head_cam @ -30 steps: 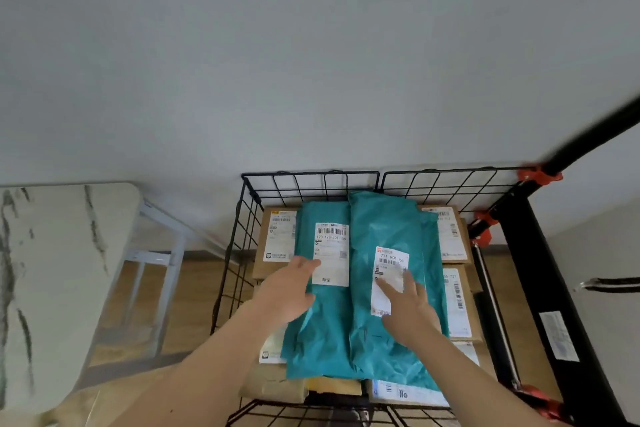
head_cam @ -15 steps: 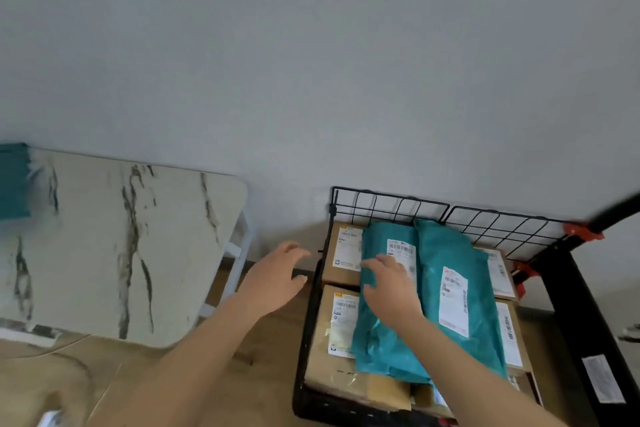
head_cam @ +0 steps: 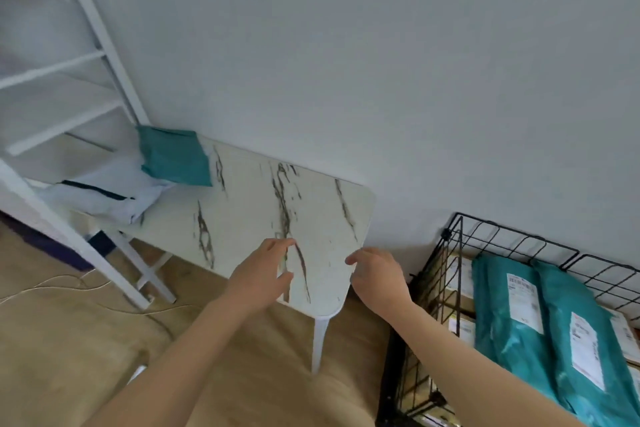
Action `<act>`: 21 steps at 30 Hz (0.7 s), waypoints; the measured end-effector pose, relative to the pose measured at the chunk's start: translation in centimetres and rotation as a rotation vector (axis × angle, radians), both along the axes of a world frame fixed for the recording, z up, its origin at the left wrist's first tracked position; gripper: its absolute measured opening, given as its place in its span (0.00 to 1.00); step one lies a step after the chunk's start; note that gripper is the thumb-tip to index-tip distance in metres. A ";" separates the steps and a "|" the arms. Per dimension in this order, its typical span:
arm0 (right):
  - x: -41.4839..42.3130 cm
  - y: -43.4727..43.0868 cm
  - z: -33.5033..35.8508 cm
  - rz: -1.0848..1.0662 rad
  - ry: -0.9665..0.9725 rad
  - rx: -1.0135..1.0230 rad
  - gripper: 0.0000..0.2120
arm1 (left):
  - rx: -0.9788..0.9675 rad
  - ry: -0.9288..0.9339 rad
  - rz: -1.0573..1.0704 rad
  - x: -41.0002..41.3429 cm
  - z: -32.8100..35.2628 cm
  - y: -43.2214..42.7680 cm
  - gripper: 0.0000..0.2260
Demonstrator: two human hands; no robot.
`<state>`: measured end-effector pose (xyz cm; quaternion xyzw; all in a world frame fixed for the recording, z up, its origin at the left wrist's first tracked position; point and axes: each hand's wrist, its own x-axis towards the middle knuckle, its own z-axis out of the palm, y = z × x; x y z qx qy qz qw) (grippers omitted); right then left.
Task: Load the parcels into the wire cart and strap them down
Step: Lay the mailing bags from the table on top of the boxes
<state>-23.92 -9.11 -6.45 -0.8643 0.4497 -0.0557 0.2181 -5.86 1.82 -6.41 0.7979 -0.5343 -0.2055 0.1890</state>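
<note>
A person's left hand (head_cam: 265,274) and right hand (head_cam: 379,276) hover side by side above the near end of a marble-patterned table (head_cam: 249,204). Both are empty, the left with thumb and fingers loosely parted, the right with its fingers loosely curled near the table's rounded corner.

At the far end of the tabletop, against the grey wall (head_cam: 346,62), lies a teal parcel (head_cam: 173,156), its edge overlapping a pale parcel (head_cam: 100,196) with a dark stripe.

To the right of the table stands the black wire cart (head_cam: 389,388), close to the table's corner. Inside it, a teal mailer (head_cam: 502,322) and a second teal mailer (head_cam: 585,350) lie side by side, each with a white shipping label facing up, on top of labelled cardboard boxes (head_cam: 460,274).

A white metal frame (head_cam: 104,55) slants across the left of the scene, and a thin cable (head_cam: 52,282) trails over the wooden floor (head_cam: 69,340) below it.
</note>
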 end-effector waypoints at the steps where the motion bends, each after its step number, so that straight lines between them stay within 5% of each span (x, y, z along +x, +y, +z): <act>1: 1.4 0.6 0.2 0.027 0.005 -0.001 0.16 | -0.007 0.002 0.023 1.4 0.2 1.0 0.24; 21: 31.0 -2.5 1.4 0.310 -0.063 0.053 0.17 | -0.015 -0.056 0.394 26.1 2.0 3.4 0.20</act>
